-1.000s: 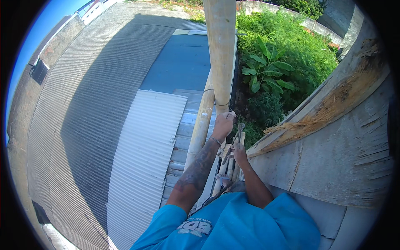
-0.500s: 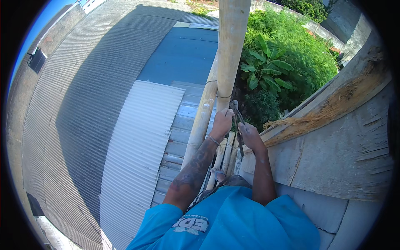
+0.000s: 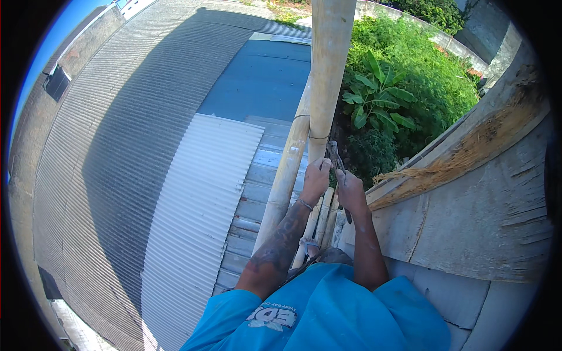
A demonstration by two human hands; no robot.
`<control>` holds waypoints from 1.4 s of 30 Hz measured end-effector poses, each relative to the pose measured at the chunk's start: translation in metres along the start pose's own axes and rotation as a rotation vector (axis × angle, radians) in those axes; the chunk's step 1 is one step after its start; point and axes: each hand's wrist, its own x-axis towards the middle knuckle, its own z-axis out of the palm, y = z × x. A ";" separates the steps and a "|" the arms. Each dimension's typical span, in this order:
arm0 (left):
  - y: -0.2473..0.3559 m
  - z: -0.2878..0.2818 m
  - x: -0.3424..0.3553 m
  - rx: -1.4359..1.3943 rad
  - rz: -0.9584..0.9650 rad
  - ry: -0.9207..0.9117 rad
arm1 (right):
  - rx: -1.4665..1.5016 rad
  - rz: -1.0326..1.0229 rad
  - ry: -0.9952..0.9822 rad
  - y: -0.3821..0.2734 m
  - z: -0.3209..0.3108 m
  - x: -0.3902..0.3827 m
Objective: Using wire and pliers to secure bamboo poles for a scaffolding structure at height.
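An upright bamboo pole [image 3: 325,64] stands beside a slanting second pole [image 3: 283,181], with thin ties round both. My left hand [image 3: 317,178] is closed at the foot of the upright pole, gripping something too small to make out. My right hand [image 3: 352,191] is wrapped round a dark metal long-handled tool, apparently pincers [image 3: 334,153], whose head points up beside the pole just right of my left hand. Below my hands, my sandalled foot [image 3: 310,245] rests among more bamboo poles [image 3: 326,216].
Below at left are a corrugated grey roof [image 3: 105,193], white sheeting [image 3: 193,193] and a blue panel [image 3: 252,76]. Curved weathered boards [image 3: 456,216] with loose fibres border my right side. Beyond them are dense plants [image 3: 398,47] and a concrete wall [image 3: 453,42], well below me.
My right hand and the tool have risen and moved right, the tool's head now higher beside the pole. My left hand stays closed near the pole's foot. The view has shifted slightly.
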 end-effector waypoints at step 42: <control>0.005 0.031 0.019 0.197 -0.170 0.022 | -0.445 0.087 0.168 0.005 0.002 -0.034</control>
